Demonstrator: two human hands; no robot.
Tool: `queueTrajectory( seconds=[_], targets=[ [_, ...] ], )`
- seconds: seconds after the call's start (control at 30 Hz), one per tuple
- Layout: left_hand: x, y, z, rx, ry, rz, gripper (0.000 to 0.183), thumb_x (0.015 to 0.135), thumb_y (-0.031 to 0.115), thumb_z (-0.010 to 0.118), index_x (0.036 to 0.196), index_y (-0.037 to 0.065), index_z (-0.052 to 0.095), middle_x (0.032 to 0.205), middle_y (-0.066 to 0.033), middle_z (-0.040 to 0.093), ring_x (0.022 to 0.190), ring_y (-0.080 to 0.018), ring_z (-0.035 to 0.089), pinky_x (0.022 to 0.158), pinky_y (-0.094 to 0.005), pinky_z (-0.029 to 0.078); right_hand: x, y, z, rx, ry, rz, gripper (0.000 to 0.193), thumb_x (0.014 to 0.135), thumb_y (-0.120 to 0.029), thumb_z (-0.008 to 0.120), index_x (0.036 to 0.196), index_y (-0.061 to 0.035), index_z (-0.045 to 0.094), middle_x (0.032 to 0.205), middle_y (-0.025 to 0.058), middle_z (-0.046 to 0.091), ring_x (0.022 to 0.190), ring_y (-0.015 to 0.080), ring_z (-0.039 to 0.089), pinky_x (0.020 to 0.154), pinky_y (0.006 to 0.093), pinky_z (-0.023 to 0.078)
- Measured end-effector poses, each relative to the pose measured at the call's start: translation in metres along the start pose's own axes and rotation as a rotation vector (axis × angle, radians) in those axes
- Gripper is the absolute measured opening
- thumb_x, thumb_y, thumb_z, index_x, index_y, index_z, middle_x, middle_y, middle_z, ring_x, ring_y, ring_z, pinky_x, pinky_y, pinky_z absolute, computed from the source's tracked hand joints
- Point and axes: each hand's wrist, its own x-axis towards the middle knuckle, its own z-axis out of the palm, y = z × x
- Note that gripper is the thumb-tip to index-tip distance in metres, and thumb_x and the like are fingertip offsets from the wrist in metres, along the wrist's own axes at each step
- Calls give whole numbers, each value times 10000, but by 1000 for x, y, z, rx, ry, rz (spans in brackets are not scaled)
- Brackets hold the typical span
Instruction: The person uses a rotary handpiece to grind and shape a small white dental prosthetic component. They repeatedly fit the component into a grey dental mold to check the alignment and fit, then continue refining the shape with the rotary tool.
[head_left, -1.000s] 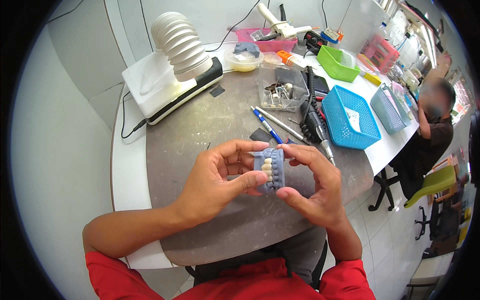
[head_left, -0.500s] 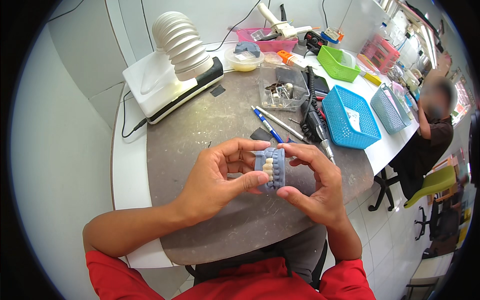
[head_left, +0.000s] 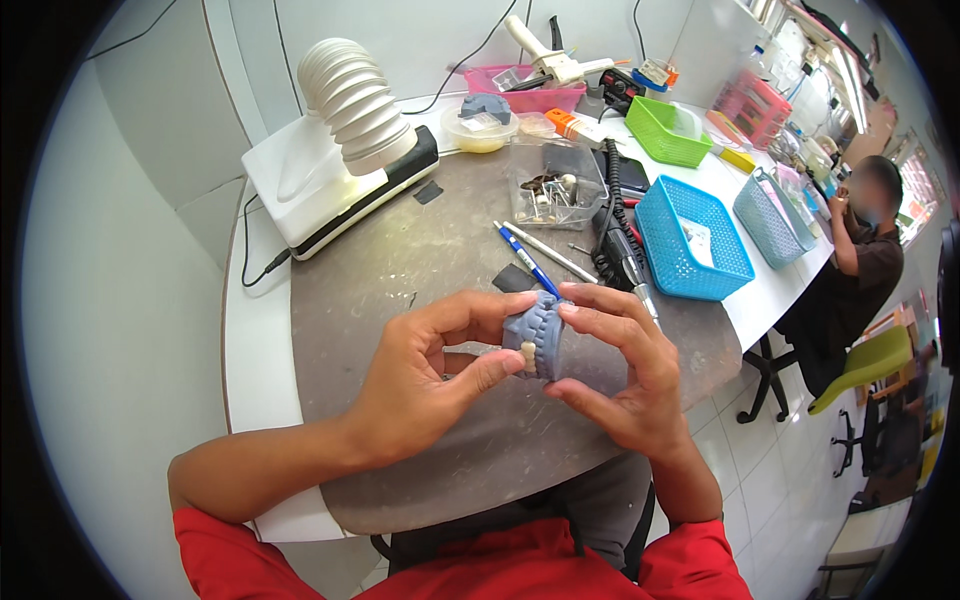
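Observation:
A blue-grey dental model [head_left: 542, 322] is held up over the bench, its upper and lower rows of teeth closed together. Some cream-coloured tooth crowns [head_left: 528, 355] show on the side turned toward me. My left hand [head_left: 420, 345] grips the model's left part, thumb at the cream crowns and forefinger on the top edge. From the other side my right hand [head_left: 640, 365] pinches the right part between thumb and fingers. Just beyond the model lie a blue pen [head_left: 530, 258] and a white pen-like stick [head_left: 555, 252].
A white dust-suction unit [head_left: 330, 190] with a ribbed hose stands at the back left. Farther right are a clear box of small burs [head_left: 555, 190], a corded handpiece [head_left: 630, 262], a blue basket [head_left: 695, 240] and a green basket [head_left: 665, 135]. Another person [head_left: 865, 240] sits at the far right.
The dental model has turned in my hands, so fewer cream crowns show. Both hands still hold it, shifted slightly left. The bench items have shifted slightly in the picture.

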Motion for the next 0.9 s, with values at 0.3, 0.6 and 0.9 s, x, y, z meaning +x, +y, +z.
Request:
queueTrajectory(
  seconds=[0.3,0.6,0.9],
  targets=[
    [4,6,2,33,7,-61,522,877,-24,662,1371,26,502,1088,-98,656,992,-144,642,879,-280,543,0,-5,-3,17,12,37,578,706,-68,817,1250,-126,633,1288,145,569,1153,313,596,918,400,519],
    [6,-1,1,55,-23,-61,520,867,-50,656,1360,-31,490,1240,-127,604,1088,-166,606,936,-311,525,-2,-1,-4,-60,12,-20,575,699,-55,818,1238,-102,623,1317,150,550,1133,301,597,911,393,534],
    [2,3,2,-1,-6,-45,483,900,-60,610,1365,-6,491,1288,-137,582,1128,-177,591,977,-322,508,-7,-3,3,-116,122,-31,645,649,-7,817,1252,-139,628,1082,112,584,1008,251,607,756,338,547]
  ],
)
